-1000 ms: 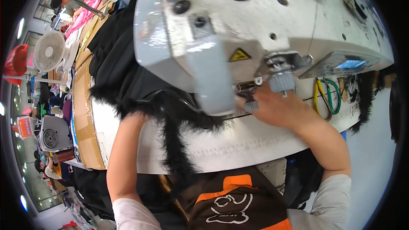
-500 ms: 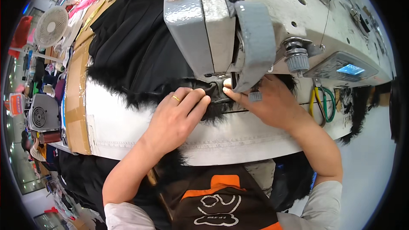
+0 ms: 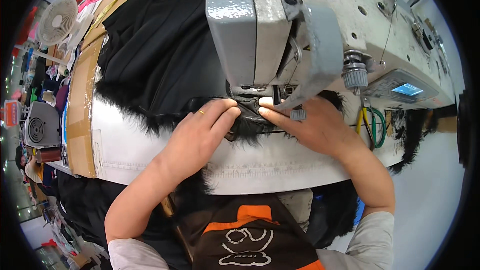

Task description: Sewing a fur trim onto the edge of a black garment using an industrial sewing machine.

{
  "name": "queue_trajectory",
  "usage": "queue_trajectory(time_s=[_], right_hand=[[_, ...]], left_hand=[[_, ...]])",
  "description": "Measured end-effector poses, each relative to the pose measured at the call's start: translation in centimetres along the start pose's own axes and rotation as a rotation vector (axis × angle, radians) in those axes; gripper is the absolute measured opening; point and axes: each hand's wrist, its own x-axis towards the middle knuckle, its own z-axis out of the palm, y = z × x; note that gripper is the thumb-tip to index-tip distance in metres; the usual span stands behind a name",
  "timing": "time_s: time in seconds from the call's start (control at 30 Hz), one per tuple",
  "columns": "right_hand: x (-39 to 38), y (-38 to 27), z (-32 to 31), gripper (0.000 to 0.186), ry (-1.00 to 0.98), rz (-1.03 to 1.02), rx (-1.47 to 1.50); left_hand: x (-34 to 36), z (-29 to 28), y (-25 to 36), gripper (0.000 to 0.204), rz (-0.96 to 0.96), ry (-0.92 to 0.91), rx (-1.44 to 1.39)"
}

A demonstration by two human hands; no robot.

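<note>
A black garment [image 3: 165,65] with a fluffy fur edge [image 3: 132,115] lies on the pale bed of a sewing machine [image 3: 282,35]. My left hand [image 3: 202,130], with a ring on one finger, bends its fingers onto the dark lining at the garment's near edge. Just in front of the needle area, my right hand [image 3: 317,127] pinches the same edge with thumb and forefinger, partly behind the machine's grey guard. A short gathered stretch of dark fabric [image 3: 248,109] shows between the fingertips. The needle tip is hidden from me.
Yellow- and green-handled scissors [image 3: 372,125] lie right of my right hand, near a strip of black fur [image 3: 412,140]. A taped cardboard edge [image 3: 82,115] borders the table's left. Beyond stand a white fan [image 3: 57,22] and a grey box-shaped unit [image 3: 37,125].
Both hands have shifted slightly left from the needle area with the fabric edge. The strip between the fingertips now looks more bunched. The view has also shifted a little.
</note>
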Motion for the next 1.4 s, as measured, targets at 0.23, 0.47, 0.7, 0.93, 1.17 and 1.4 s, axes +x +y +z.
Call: queue_trajectory(time_s=[0.23, 0.47, 0.7, 0.93, 1.17, 1.4], right_hand=[[0.6, 0.4, 0.8, 0.012, -0.033, 0.350, 0.200], [0.4, 0.6, 1.1, 0.013, 0.016, 0.089, -0.011], [0.6, 0.5, 0.9, 0.014, -0.009, 0.069, 0.026], [1.2, -2.6, -0.1, 0.020, -0.097, 0.288, 0.028], [0.0, -0.6, 0.1, 0.026, 0.019, 0.280, -0.062], [-0.6, -0.1, -0.7, 0.033, 0.005, 0.254, -0.078]], left_hand=[[3.0, -1.0, -2.3, 0.032, -0.081, -0.086, -0.002], [1.4, -0.1, -0.1, 0.031, 0.240, 0.120, 0.365], [1.2, -0.3, -1.6, 0.027, 0.229, 0.073, 0.112], [0.2, 0.0, -0.3, 0.028, 0.122, 0.071, 0.307], [2.0, 0.5, -0.9, 0.024, 0.199, 0.151, 0.306], [2.6, 0.9, -1.6, 0.019, 0.229, 0.148, 0.322]])
